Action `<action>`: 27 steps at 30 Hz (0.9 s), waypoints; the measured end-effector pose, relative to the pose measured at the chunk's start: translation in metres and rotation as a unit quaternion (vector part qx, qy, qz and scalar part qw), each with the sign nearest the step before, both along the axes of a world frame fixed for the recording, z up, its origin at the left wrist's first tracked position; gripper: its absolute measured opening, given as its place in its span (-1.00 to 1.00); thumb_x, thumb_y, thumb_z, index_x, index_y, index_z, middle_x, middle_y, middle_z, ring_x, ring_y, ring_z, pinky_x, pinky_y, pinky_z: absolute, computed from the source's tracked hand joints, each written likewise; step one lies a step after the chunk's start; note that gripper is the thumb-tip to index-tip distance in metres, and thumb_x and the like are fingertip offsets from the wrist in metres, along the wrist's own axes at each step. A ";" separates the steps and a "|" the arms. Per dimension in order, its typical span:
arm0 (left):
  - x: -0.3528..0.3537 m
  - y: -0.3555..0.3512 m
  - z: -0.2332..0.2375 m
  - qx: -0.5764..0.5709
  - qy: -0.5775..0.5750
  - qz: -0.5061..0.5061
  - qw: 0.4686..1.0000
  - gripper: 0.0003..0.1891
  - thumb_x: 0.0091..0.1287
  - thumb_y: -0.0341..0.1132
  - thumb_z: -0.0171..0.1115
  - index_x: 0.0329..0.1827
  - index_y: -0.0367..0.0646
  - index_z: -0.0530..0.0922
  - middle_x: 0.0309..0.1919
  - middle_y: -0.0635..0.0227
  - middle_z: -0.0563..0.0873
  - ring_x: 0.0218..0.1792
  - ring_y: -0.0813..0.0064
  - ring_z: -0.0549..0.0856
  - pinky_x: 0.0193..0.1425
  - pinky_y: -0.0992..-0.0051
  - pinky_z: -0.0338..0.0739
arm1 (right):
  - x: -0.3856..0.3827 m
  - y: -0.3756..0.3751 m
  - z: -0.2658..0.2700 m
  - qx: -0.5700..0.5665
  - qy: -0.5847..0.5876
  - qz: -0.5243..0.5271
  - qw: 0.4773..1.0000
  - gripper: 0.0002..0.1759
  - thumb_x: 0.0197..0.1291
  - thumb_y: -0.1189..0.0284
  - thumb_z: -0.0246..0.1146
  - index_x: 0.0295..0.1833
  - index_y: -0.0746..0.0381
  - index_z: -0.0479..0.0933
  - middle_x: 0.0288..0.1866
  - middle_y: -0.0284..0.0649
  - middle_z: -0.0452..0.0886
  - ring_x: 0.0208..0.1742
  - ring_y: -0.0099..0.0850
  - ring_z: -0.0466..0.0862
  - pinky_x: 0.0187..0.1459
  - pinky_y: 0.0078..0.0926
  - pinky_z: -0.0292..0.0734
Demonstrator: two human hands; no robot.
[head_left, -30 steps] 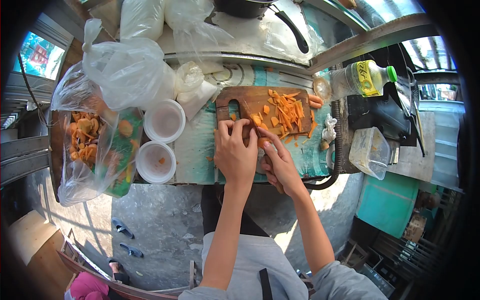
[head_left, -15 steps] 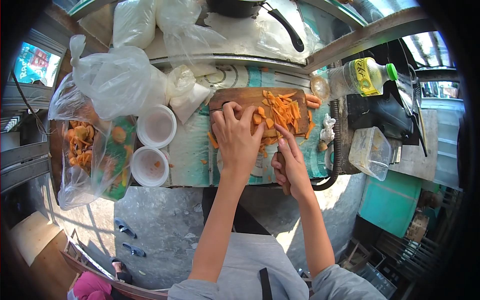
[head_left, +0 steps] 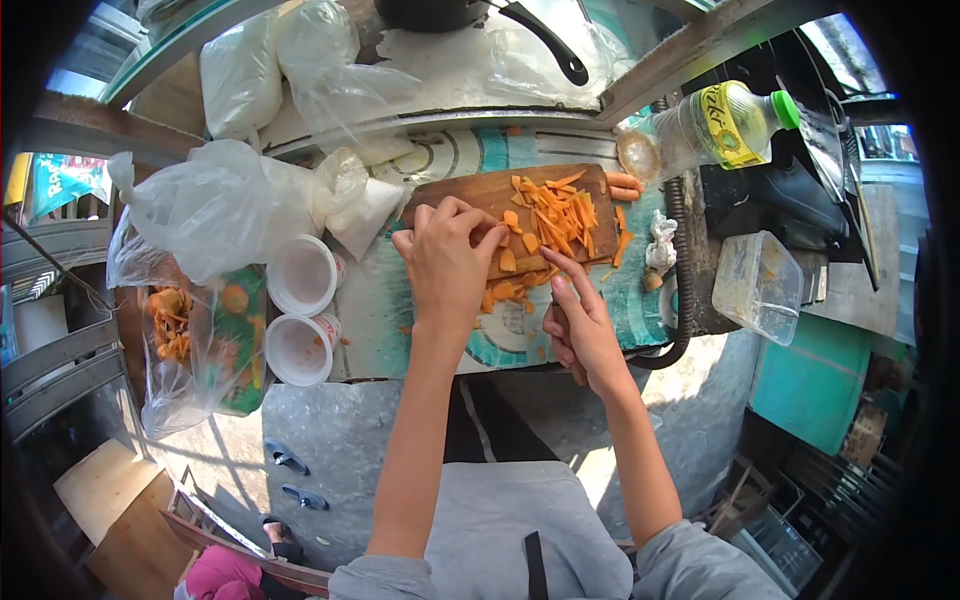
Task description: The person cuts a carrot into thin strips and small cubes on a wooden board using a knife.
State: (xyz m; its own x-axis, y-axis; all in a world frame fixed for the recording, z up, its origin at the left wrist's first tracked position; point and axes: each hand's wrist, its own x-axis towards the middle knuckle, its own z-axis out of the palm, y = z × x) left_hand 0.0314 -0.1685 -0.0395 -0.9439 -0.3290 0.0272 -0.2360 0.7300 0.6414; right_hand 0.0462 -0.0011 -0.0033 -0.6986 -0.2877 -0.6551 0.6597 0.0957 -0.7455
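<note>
My left hand point(head_left: 445, 265) lies on the wooden cutting board point(head_left: 465, 192), fingers curled down over a carrot piece point(head_left: 507, 260) at the board's near edge. A heap of cut carrot strips point(head_left: 558, 213) covers the board's right half. To the right, my right hand point(head_left: 582, 325) grips a knife point(head_left: 577, 372). The handle end sticks out below the fist, the forefinger points toward the strips, and the blade is mostly hidden. More carrot slices point(head_left: 500, 292) lie on the patterned table point(head_left: 385, 300) between both hands.
Two white cups point(head_left: 300, 312) stand left of the board, beside clear plastic bags point(head_left: 215, 205) and a bag of carrot pieces point(head_left: 175, 320). Whole carrots point(head_left: 626, 183), a green-capped bottle point(head_left: 725, 125) and a plastic tub point(head_left: 758, 285) sit right. A pan handle point(head_left: 545, 40) is behind.
My left hand has slid farther up onto the board. My right hand with the knife has drawn back toward the table's near edge. The view has shifted.
</note>
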 end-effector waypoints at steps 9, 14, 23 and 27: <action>-0.008 0.003 0.002 -0.023 0.010 -0.001 1.000 -0.87 0.23 -0.20 0.38 -0.33 -0.02 0.67 -0.34 0.57 0.63 -0.22 0.45 0.56 -0.03 0.31 0.18 | 0.005 0.009 -0.005 0.003 -0.004 0.008 1.000 -0.53 0.55 0.18 -0.05 0.48 0.01 0.27 -0.61 -0.49 0.20 -0.72 -0.75 0.12 -0.73 -0.78 0.11; 0.001 0.006 -0.003 -0.002 0.048 0.013 0.999 -0.87 0.25 -0.19 0.37 -0.33 -0.01 0.66 -0.33 0.57 0.61 -0.25 0.47 0.56 -0.03 0.34 0.18 | 0.011 0.011 -0.008 0.031 0.009 0.014 0.999 -0.52 0.51 0.18 0.03 0.44 0.05 0.25 -0.58 -0.47 0.30 -0.67 -0.72 0.21 -0.65 -0.72 0.11; 0.021 0.005 -0.010 -0.050 0.056 -0.042 0.996 -0.78 0.14 -0.19 0.45 -0.15 0.07 0.73 -0.10 0.57 0.54 -0.17 0.46 0.46 0.03 0.36 0.25 | 0.023 0.024 -0.009 0.086 0.057 0.082 0.991 -0.57 0.42 0.30 0.13 0.31 0.14 0.24 -0.51 -0.39 0.36 -0.45 -0.64 0.33 -0.34 -0.60 0.29; 0.018 -0.004 -0.006 -0.056 0.036 -0.061 0.996 -0.82 0.14 -0.21 0.43 -0.19 0.08 0.73 -0.06 0.54 0.53 0.01 0.41 0.47 0.06 0.30 0.24 | 0.035 0.024 -0.003 0.079 0.055 0.119 0.988 -0.58 0.42 0.32 0.13 0.29 0.15 0.22 -0.49 -0.40 0.37 -0.43 -0.63 0.32 -0.31 -0.61 0.28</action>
